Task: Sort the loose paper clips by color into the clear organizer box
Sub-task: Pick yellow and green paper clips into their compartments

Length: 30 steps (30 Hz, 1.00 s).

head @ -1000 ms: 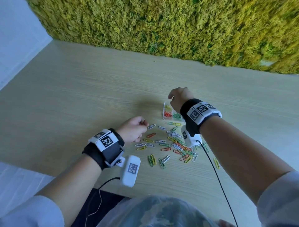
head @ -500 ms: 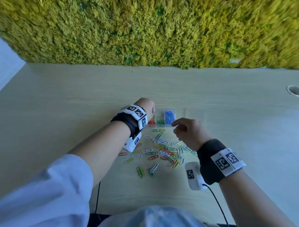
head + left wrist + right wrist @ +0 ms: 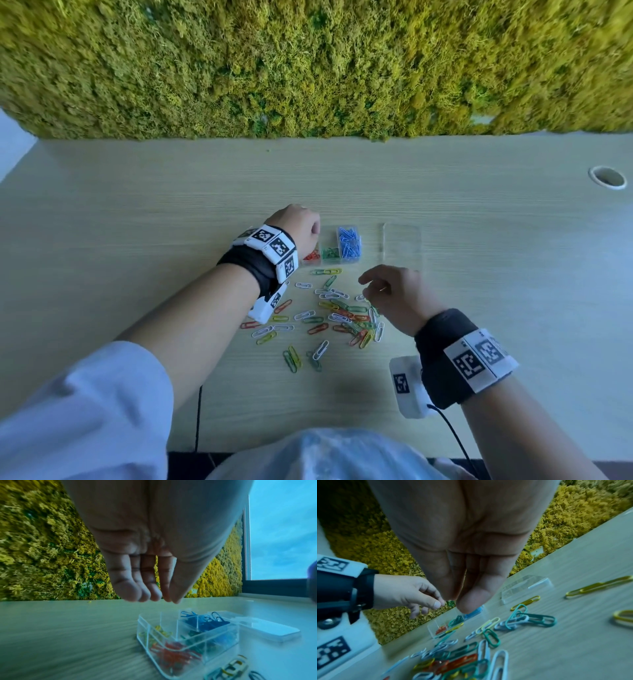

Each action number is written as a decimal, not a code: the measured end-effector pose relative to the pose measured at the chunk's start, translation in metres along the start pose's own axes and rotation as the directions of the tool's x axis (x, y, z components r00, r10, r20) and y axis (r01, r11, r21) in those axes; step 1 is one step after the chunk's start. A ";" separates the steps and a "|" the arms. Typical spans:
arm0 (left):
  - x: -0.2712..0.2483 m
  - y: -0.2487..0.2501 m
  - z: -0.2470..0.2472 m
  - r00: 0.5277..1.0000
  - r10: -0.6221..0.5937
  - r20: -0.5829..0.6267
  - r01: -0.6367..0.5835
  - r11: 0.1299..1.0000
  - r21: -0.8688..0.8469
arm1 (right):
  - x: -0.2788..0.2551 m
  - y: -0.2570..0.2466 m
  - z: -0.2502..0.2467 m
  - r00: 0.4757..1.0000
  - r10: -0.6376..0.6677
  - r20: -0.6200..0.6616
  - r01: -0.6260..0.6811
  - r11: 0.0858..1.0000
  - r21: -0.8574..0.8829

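Note:
The clear organizer box stands mid-table with red, green, blue and yellow clips in separate compartments. My left hand hovers over the box's left end. Its fingers hang down close together with nothing seen between them. Loose paper clips in mixed colours lie scattered in front of the box. My right hand floats just above the pile's right side. Its fingers are loosely bent, the thumb points down, and no clip shows in it.
The box's clear lid lies flat just to the right of the box. A moss wall closes off the far edge of the wooden table. A round cable hole sits at the far right.
The right hand has left the box and come back down to the pile's right side. The left hand has gone from the pile up to the box's left end.

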<state>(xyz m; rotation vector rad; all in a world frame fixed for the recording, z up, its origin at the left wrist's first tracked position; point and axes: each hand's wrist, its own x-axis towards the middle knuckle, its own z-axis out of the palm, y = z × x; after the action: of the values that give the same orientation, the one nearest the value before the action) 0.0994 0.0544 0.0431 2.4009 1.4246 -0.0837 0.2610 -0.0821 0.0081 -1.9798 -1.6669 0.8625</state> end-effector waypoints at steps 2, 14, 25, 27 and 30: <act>-0.011 -0.004 0.000 1.000 0.007 -0.005 -0.007 0.999 -0.031 | 0.001 -0.002 0.002 1.000 -0.002 0.017 0.003 0.998 -0.070; -0.063 -0.013 0.029 0.985 0.013 0.173 0.004 0.995 -0.097 | 0.018 -0.019 0.015 0.990 0.065 0.127 -0.016 0.936 -0.352; -0.059 0.016 0.044 0.963 0.128 0.236 -0.145 0.988 0.056 | 0.024 -0.010 0.008 0.989 0.058 0.139 0.007 0.903 -0.429; -0.058 0.016 0.043 0.962 0.127 0.242 -0.149 0.986 0.074 | 0.024 -0.011 0.009 0.988 0.049 0.149 0.023 0.892 -0.451; -0.058 0.017 0.044 0.963 0.133 0.235 -0.157 0.984 0.085 | 0.026 -0.008 0.008 0.988 0.059 0.139 0.009 0.896 -0.444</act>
<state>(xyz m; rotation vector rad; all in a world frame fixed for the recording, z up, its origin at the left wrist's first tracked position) 0.0909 -0.0157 0.0193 2.4757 1.1638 -0.3929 0.2522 -0.0554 0.0029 -2.2810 -2.0791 0.6962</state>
